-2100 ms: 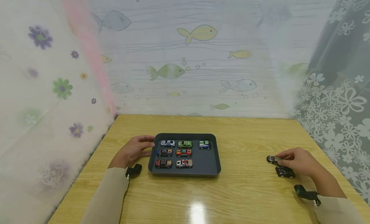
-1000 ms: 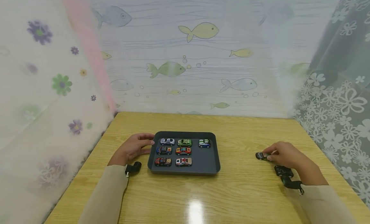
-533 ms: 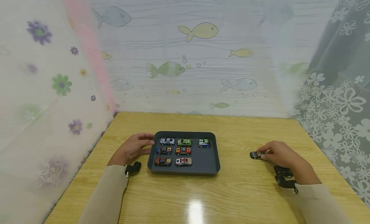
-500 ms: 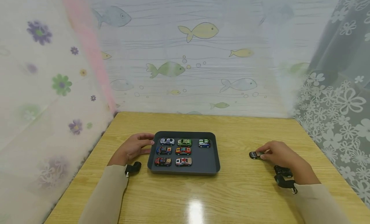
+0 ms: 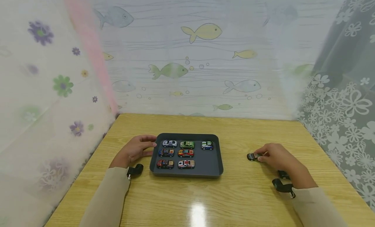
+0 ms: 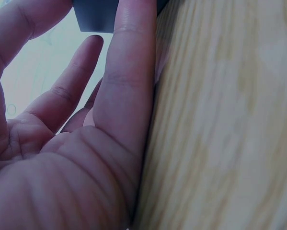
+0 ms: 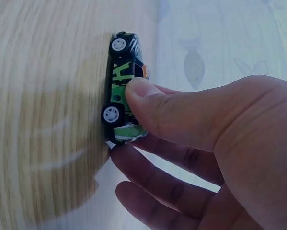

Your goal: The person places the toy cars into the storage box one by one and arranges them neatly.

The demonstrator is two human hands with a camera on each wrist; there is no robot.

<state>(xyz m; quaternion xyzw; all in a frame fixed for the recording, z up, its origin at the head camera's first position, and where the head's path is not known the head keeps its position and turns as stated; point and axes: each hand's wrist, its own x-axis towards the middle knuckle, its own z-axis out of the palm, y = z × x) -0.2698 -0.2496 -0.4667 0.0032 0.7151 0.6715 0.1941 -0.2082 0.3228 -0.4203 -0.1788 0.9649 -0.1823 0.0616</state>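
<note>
My right hand (image 5: 276, 157) pinches a small black and green toy car (image 7: 120, 86) between thumb and fingers, its wheels at the wooden table top. Behind that wrist a second black toy car (image 5: 283, 174) is partly hidden. At the left, the fingers of my left hand (image 5: 134, 150) lie fairly straight against the side of a dark grey tray (image 5: 187, 175). Several toy cars sit in the tray in rows, among them a white one (image 5: 186, 164), a red and yellow one (image 5: 186, 153) and a green, white and blue one (image 5: 207, 145) toward the right.
The wooden table (image 5: 234, 194) runs back to a fish-print curtain (image 5: 202, 58). A flowered sheet (image 5: 58, 123) hangs at the left, a grey floral curtain (image 5: 348, 100) at the right. Black wrist cameras are strapped at both sleeves.
My right hand has slid the black and green toy car leftward over the table, toward the tray, and its arm now covers more of the other black car. My left hand stays at the tray.
</note>
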